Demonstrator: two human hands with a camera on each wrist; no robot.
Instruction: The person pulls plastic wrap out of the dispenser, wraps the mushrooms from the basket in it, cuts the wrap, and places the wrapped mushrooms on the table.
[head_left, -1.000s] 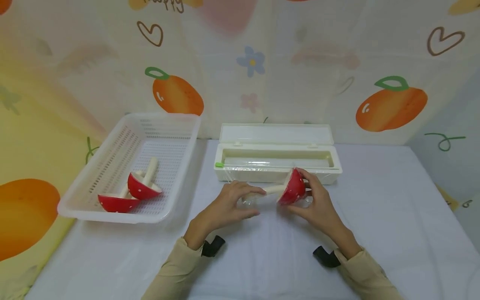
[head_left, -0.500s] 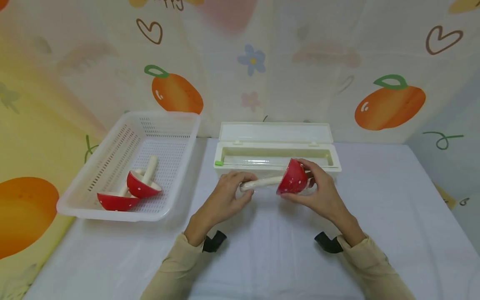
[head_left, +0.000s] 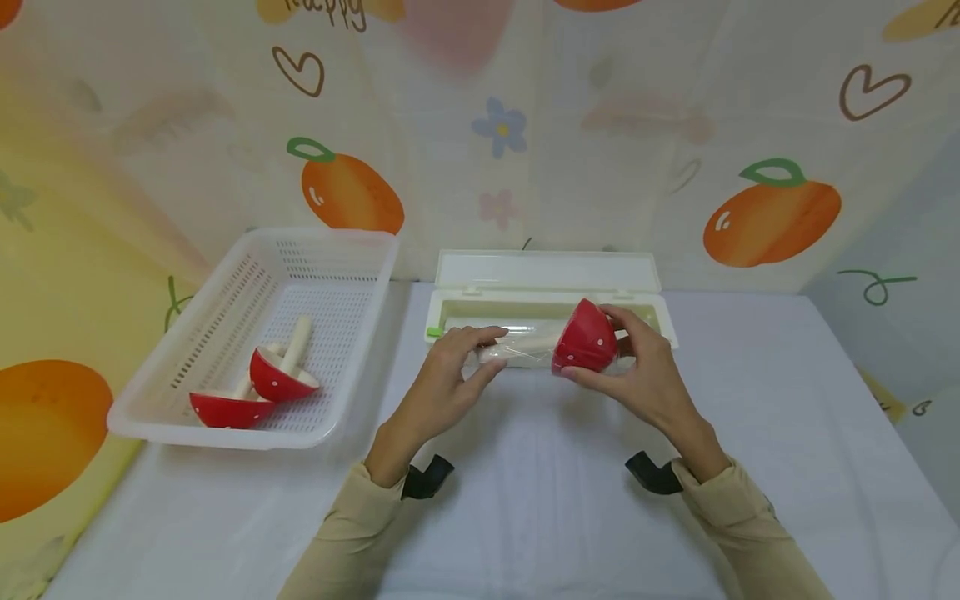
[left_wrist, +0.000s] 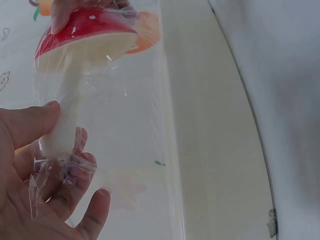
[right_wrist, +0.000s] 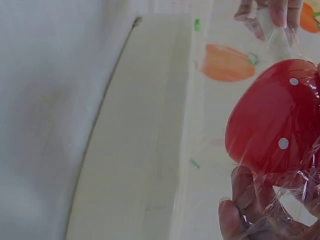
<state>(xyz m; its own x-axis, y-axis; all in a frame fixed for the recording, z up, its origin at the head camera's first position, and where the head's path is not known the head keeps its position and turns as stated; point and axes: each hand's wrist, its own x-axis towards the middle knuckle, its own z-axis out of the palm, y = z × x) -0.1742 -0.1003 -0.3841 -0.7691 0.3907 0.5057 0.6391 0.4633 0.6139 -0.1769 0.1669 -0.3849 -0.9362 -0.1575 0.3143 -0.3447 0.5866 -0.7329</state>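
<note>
Both hands hold up a mushroom ornament [head_left: 585, 337] with a white-dotted red cap and a long white stem, lying nearly sideways. Clear cling film covers it and bunches loosely past the stem's end in the left wrist view. My left hand [head_left: 442, 375] pinches the stem [left_wrist: 70, 95] near its end between thumb and fingers. At the other end, my right hand [head_left: 648, 371] grips the red cap [right_wrist: 272, 115], thumb below and fingers above, with crumpled film around those fingers. Just behind them stands the open white cling film box [head_left: 435, 312], partly hidden by the hands and mushroom.
A white perforated plastic basket [head_left: 360, 358] on the left holds two similar mushrooms [head_left: 277, 375]. The cling film box's lid [head_left: 547, 268] is raised at the back. White cloth covers the table [head_left: 540, 517], and a fruit-printed curtain [head_left: 442, 167] hangs behind.
Both hands have lifted the mushroom and carried it slightly away from the body, over the box's front. The left fingers have closed from loosely around the stem's end to a pinch.
</note>
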